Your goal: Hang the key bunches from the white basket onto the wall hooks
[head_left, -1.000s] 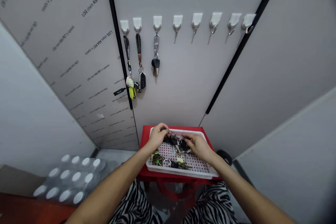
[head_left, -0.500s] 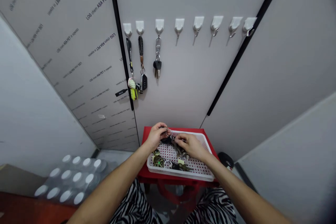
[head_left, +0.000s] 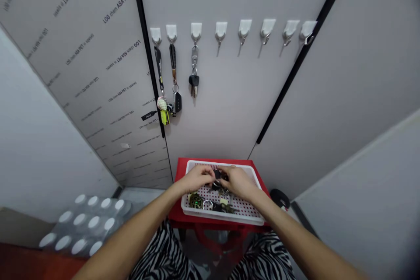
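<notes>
A white perforated tray [head_left: 244, 216] of key bunches rests on a red stool [head_left: 180, 171] below me. My left hand [head_left: 197, 178] and my right hand [head_left: 238, 182] meet over the tray's middle, fingers curled round a dark key bunch [head_left: 218, 180] between them. More keys, among them a green keyring [head_left: 196, 201] and a metal ring [head_left: 208, 204], lie at the tray's near side. On the wall above, a row of white hooks [head_left: 221, 29] runs left to right; the left three carry key sets [head_left: 173, 96].
Several hooks [head_left: 265, 28] at the right hang bare. A pack of white-capped bottles [head_left: 80, 225] sits on the floor at left. A black object [head_left: 278, 196] lies on the floor right of the stool. My zebra-print trousers [head_left: 170, 258] show below.
Both hands dropped from the tray's far edge to its middle and closed together over the dark key bunch; the ring held up earlier is now hidden between them.
</notes>
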`<state>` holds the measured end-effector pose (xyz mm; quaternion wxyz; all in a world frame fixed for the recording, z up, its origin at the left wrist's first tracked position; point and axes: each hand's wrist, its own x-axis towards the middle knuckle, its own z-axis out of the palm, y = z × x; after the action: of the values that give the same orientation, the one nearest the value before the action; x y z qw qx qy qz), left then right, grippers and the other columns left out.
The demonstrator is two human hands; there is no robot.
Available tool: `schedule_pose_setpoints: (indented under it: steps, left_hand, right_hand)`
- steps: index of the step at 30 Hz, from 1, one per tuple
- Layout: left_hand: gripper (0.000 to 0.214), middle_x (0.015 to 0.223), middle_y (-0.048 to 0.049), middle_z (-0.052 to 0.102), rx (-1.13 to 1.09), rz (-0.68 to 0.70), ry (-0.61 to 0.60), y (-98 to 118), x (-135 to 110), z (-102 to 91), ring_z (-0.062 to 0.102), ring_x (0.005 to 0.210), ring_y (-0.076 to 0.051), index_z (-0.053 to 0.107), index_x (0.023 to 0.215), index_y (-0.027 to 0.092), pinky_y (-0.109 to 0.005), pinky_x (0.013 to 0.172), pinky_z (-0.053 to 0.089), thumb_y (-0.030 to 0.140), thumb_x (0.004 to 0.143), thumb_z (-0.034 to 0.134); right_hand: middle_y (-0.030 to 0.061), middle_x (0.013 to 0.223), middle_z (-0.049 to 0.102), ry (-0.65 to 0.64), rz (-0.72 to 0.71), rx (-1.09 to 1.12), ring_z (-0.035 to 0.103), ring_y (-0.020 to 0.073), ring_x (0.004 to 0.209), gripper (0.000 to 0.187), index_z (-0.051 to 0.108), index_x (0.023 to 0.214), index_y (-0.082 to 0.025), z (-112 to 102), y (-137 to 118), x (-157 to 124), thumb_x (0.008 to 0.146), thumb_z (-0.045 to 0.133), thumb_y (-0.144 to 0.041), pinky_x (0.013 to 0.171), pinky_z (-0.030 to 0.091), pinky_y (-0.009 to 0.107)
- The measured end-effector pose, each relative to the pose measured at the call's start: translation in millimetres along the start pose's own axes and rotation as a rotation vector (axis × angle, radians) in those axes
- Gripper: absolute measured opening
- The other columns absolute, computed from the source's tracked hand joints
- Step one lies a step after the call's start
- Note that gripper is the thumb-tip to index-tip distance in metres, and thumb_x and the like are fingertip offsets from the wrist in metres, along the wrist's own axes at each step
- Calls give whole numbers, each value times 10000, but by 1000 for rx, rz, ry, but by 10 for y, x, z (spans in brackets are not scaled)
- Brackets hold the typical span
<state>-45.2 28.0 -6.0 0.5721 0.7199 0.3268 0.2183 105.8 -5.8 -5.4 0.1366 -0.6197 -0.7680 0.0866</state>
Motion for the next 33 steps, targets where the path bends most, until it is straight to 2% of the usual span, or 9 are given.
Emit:
schedule_pose_setpoints:
  steps: [4, 7, 10, 15, 19, 23, 26, 30, 33]
  left_hand:
    - [144, 493, 27, 468, 503, -60, -83, 71, -143, -34, 389, 477, -72, 523, 581, 130, -165, 438, 280, 221, 547, 417]
    - [160, 497, 20, 482, 737, -82, -69, 115, -204, -60, 384, 463, -76, 541, 590, 144, -170, 427, 261, 248, 556, 424]
    - [166, 538, 9, 515, 767, -34, -7, 102, -195, -87, 416, 488, -88, 546, 627, 157, -173, 446, 278, 220, 583, 398]
    - [193, 688, -28, 562, 710, 128, 236, 6, -88, -120, 476, 654, -139, 548, 690, 178, -216, 591, 341, 135, 573, 400]
    - [219, 758, -43, 570, 614, 191, 275, -37, -6, -77, 481, 742, -165, 562, 707, 187, -255, 700, 339, 104, 552, 431]
    - [284, 837, -45, 564, 408, 189, 324, -70, 68, 36, 484, 776, -155, 531, 847, 186, -255, 728, 338, 134, 592, 415]
    - [333, 866, -42, 560, 322, 187, 281, -105, 109, 106, 487, 776, -147, 503, 904, 187, -245, 723, 342, 132, 585, 428]
    - [226, 716, -28, 571, 388, 163, 248, -144, 125, 129, 488, 653, -131, 542, 786, 169, -224, 626, 358, 159, 599, 415]
    - [175, 592, -8, 540, 445, 120, 281, -158, 121, 120, 456, 547, -111, 542, 713, 162, -201, 530, 339, 192, 611, 402]
  right_hand:
    - [73, 847, 567, -17, -12, 1, 491, 197, 782, 406, 479, 940, -183, 69, -49, 16, 535, 507, -193, 665, 347, 280]
    - [44, 805, 569, 22, 10, 199, 507, 153, 730, 361, 464, 904, -176, 68, -12, -15, 545, 462, -139, 643, 366, 245]
    - [22, 809, 564, 78, 37, 459, 509, 121, 738, 333, 440, 888, -176, 7, 49, -48, 560, 433, -121, 666, 375, 228]
    - [41, 850, 559, 40, 111, 795, 517, 120, 758, 324, 399, 910, -158, -144, 140, -94, 588, 428, -150, 673, 395, 243]
    - [49, 845, 565, 22, 175, 919, 526, 122, 752, 328, 390, 906, -156, -187, 173, -119, 582, 440, -149, 677, 403, 254]
    - [46, 836, 568, -20, 126, 934, 524, 127, 767, 331, 411, 902, -146, -120, 107, -115, 575, 465, -156, 696, 401, 262]
    - [39, 884, 556, -47, 21, 894, 504, 121, 826, 336, 436, 925, -148, -70, 52, -105, 590, 462, -158, 748, 377, 259]
    - [47, 886, 563, -83, -10, 717, 509, 135, 807, 344, 461, 971, -138, -114, 127, -119, 641, 431, -229, 722, 387, 276]
    - [54, 863, 574, -41, 19, 452, 512, 147, 779, 286, 537, 889, -149, -191, 256, -147, 646, 392, -190, 727, 371, 287]
